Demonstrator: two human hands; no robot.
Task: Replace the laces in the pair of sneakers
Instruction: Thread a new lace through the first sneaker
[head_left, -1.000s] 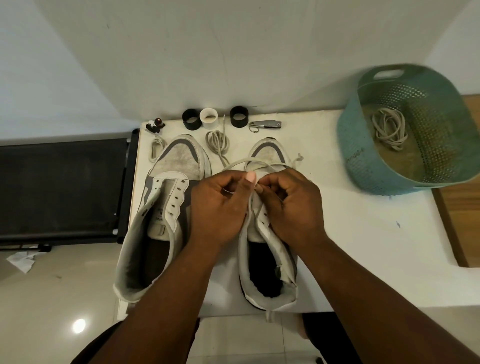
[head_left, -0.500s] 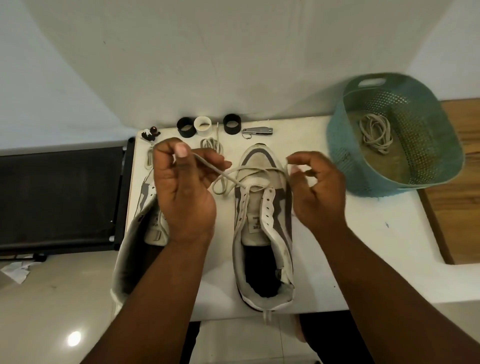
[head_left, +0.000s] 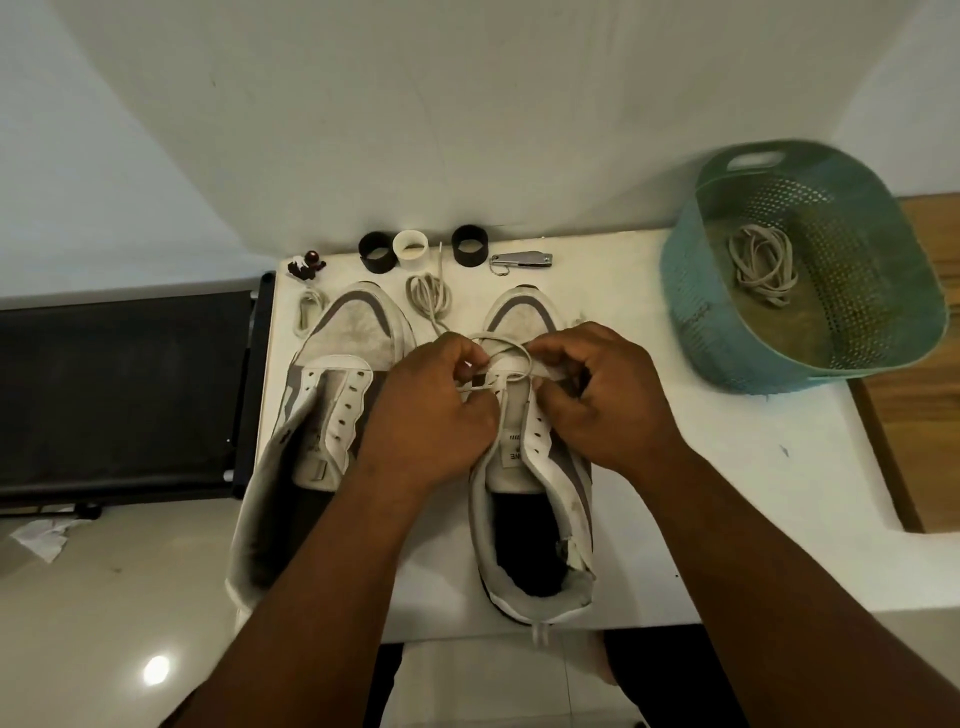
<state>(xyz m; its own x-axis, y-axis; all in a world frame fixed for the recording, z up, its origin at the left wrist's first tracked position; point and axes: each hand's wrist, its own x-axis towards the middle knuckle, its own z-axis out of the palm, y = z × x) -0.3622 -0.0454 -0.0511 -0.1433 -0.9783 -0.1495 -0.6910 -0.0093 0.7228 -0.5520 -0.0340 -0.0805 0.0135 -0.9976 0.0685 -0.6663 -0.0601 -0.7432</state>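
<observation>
Both hands pinch the lace (head_left: 501, 358) over the right shoe (head_left: 530, 447): left hand (head_left: 431, 410), right hand (head_left: 602, 400). Eyelet rows run toe-to-heel, lace crosses them; hands equally near.

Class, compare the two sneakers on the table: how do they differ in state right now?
The right sneaker has a lace crossing its lowest eyelets; the left sneaker has bare eyelets. The left hand and right hand both pinch the lace over the right sneaker, while the left sneaker is not held, though the left arm crosses it. Both are white and grey, toes pointing to the wall.
</observation>
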